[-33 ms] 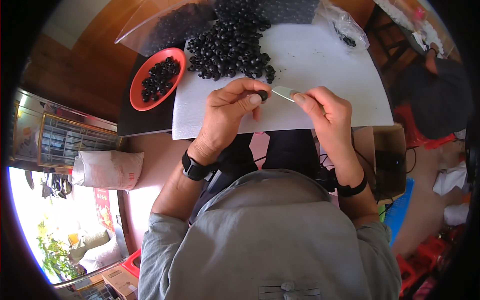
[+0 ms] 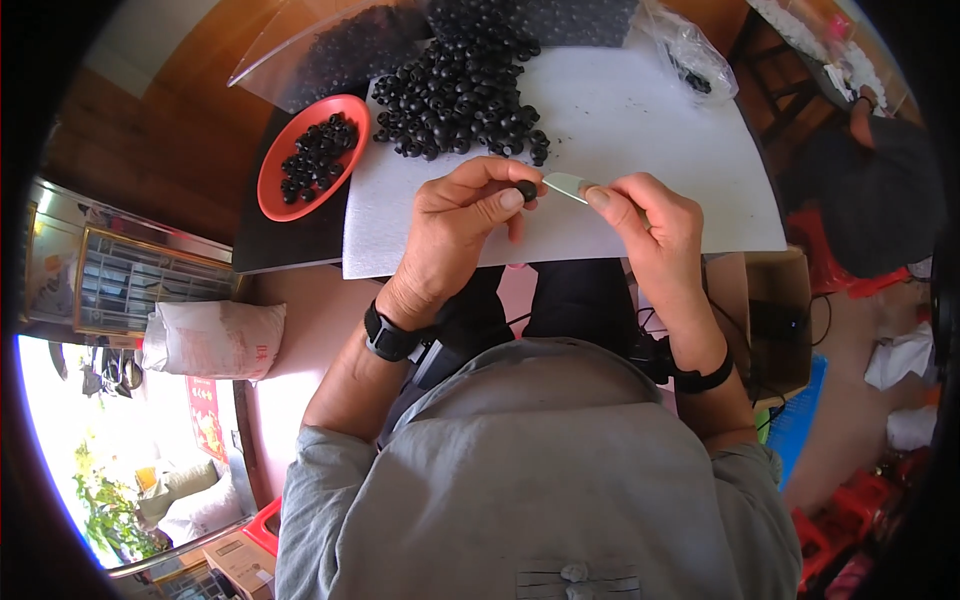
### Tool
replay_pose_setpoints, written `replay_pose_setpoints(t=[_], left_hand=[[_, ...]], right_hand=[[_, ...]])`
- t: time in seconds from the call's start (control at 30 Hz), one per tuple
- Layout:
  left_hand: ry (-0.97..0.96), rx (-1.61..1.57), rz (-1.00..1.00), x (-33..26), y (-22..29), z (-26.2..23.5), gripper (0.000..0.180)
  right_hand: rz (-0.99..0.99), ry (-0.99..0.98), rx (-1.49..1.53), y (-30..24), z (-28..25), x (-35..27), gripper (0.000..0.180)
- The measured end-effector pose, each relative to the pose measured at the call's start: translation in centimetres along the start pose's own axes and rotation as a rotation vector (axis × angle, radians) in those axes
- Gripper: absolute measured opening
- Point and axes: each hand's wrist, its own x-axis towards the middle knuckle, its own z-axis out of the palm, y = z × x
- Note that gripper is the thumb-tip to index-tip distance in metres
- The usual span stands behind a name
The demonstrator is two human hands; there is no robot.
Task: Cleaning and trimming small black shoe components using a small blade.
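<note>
My left hand pinches one small black bead-like ball between thumb and fingertips above the near part of a white foam sheet. In my right hand is a slim knife with a pale, flat blade, held between thumb and fingers. Its tip points left and sits close to the ball; whether they touch I cannot tell. A large heap of similar black balls, many showing a round hole, lies just beyond my left hand. To its left, an orange-red bowl holds several more.
A clear plastic sheet stands along the table's far left. At the far right corner lies a clear plastic bag with a few dark pieces. An open cardboard box is below on the right. Another person sits at the right.
</note>
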Motion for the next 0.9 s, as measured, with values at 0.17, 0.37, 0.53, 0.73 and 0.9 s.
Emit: replay_pose_setpoints(t=[0.17, 0.37, 0.53, 0.73, 0.9], left_hand=[[-0.047, -0.230, -0.030, 0.1, -1.2, 0.0, 0.028], [-0.042, -0.185, 0.052, 0.2, -1.0, 0.5, 0.027], [-0.038, -0.114, 0.076, 0.3, -1.1, 0.5, 0.030], [-0.042, -0.106, 0.082, 0.2, -1.2, 0.6, 0.029], [-0.045, -0.098, 0.092, 0.1, -1.1, 0.7, 0.029]], right_hand=[[0.031, -0.027, -0.019, -0.2, 0.1, 0.0, 0.023], [0.000, -0.019, -0.106, -0.2, 0.2, 0.1, 0.025], [-0.007, -0.027, -0.125, -0.2, 0.3, 0.2, 0.025], [-0.037, -0.011, -0.153, -0.1, 0.5, 0.0, 0.025], [-0.054, -0.010, -0.168, 0.0, 0.5, 0.0, 0.025]])
